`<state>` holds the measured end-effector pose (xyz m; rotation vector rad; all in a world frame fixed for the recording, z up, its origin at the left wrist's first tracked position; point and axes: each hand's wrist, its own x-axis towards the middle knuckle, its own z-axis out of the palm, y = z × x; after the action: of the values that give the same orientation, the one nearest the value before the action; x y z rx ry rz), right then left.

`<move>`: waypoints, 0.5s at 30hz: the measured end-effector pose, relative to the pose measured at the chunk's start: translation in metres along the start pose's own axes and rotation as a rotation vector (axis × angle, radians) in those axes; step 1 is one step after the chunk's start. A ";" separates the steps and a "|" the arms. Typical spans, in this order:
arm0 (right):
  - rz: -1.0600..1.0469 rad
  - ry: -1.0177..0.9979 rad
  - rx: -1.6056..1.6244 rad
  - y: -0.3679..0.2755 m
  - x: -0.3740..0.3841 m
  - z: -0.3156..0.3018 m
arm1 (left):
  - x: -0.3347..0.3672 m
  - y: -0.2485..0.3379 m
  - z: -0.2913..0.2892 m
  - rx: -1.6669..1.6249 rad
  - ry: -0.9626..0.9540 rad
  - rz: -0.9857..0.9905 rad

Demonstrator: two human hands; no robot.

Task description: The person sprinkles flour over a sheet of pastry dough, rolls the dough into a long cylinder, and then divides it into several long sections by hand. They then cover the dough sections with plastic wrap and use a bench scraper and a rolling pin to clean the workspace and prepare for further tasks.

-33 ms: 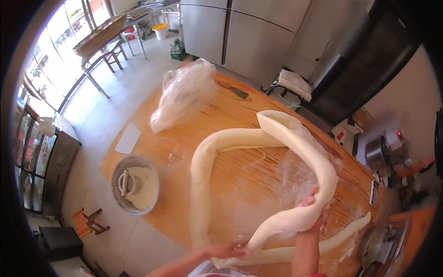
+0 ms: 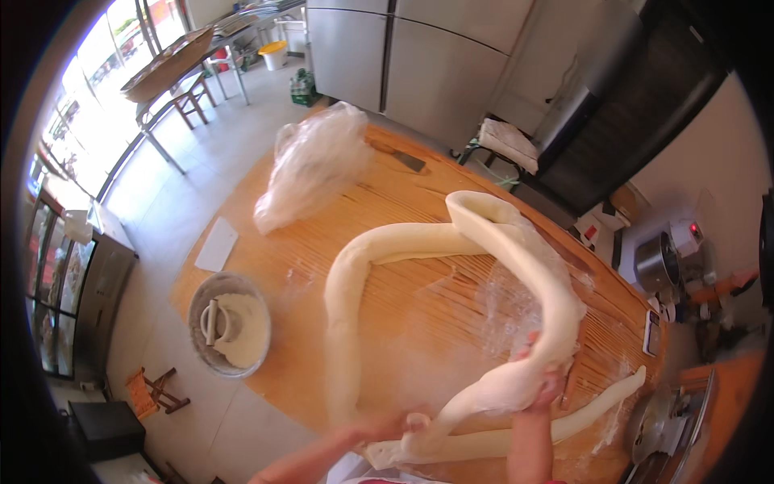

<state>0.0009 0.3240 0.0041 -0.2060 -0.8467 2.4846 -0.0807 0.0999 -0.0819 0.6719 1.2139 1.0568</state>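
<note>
A long, thick rope of pale dough (image 2: 403, 239) lies in a big loop on the wooden table, with a fold at its far end. My right hand (image 2: 548, 387) is wrapped round the rope on the right side of the loop, fingers partly hidden behind it. Close to the table's near edge, my left hand (image 2: 407, 422) is closed at the dough where two stretches of it meet; motion blurs it a little. A thinner length of dough (image 2: 601, 408) runs out to the right past my right forearm.
A metal bowl (image 2: 193, 323) of flour with a scoop stands at the table's left, beside a white scraper (image 2: 217, 244). Farther back are a crumpled plastic bag (image 2: 314, 165) and a dark-bladed scraper (image 2: 408, 161). Clear film (image 2: 508, 302) lies inside the loop.
My left hand's fingers have curled in at the dough, where they were stretched out before. My right hand and the dough it grips have shifted slightly. The whole view has moved a little.
</note>
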 end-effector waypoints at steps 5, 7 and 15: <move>0.239 0.225 -0.371 0.062 -0.017 -0.020 | 0.100 0.038 -0.066 -0.478 0.398 -0.082; 0.274 -0.028 -0.690 0.069 -0.032 -0.012 | 0.137 0.059 -0.079 -0.644 0.260 -0.204; 0.207 -0.213 -0.819 0.006 0.053 -0.064 | 0.111 0.060 -0.069 -0.522 0.136 -0.130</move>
<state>-0.0283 0.3808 -0.0495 -0.3164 -1.9894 2.2136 -0.1636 0.2172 -0.0926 0.1175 1.0183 1.2572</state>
